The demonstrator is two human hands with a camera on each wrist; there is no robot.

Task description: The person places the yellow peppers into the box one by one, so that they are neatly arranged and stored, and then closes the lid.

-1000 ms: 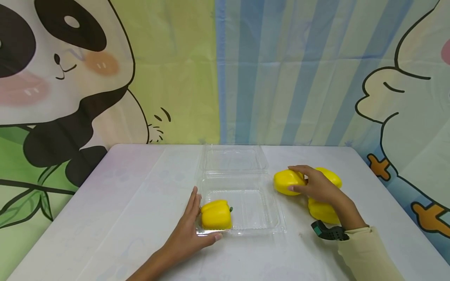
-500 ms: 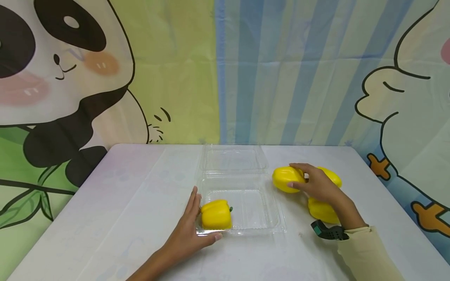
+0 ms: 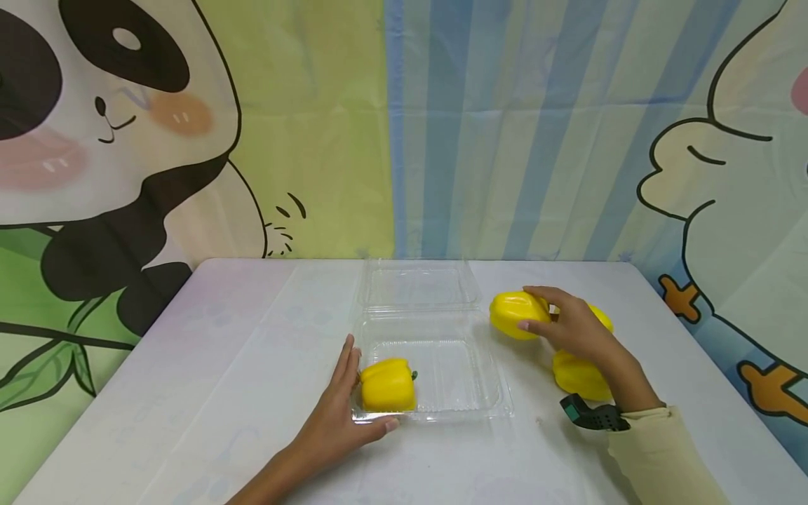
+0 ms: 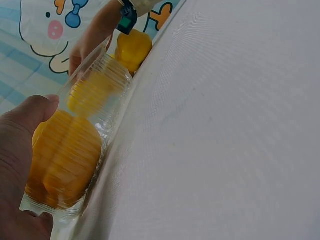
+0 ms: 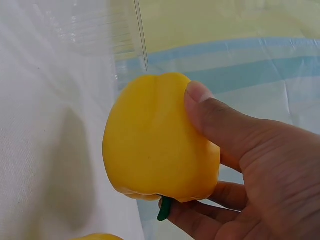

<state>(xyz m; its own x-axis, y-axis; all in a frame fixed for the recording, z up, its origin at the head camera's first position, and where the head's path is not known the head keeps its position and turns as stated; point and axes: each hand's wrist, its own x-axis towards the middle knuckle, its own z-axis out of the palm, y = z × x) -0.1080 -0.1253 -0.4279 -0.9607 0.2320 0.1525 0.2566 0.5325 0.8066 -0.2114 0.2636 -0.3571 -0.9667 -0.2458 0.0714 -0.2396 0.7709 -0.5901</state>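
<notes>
My right hand (image 3: 577,326) grips a yellow bell pepper (image 3: 514,315) between thumb and fingers, to the right of a clear plastic clamshell container (image 3: 454,379). In the right wrist view this bell pepper (image 5: 155,140) hangs above the white surface, green stem down by the curled fingers. A second yellow bell pepper (image 3: 388,386) lies in the container's front left corner, its stem pointing right. Around that corner rests my left hand (image 3: 334,421), fingers straight along the left side and thumb at the front edge. Through the ribbed wall the left wrist view shows the pepper (image 4: 65,160).
Two more yellow bell peppers lie under and behind the right forearm, one nearer (image 3: 581,377) and one farther (image 3: 602,318), partly hidden. The container's lid (image 3: 416,286) lies folded back toward the table's (image 3: 252,330) rear edge. A cartoon-printed curtain (image 3: 435,126) hangs behind.
My right hand has risen slightly and moved a little away from me with its bell pepper, which also tilts slightly. The left hand and container stay put.
</notes>
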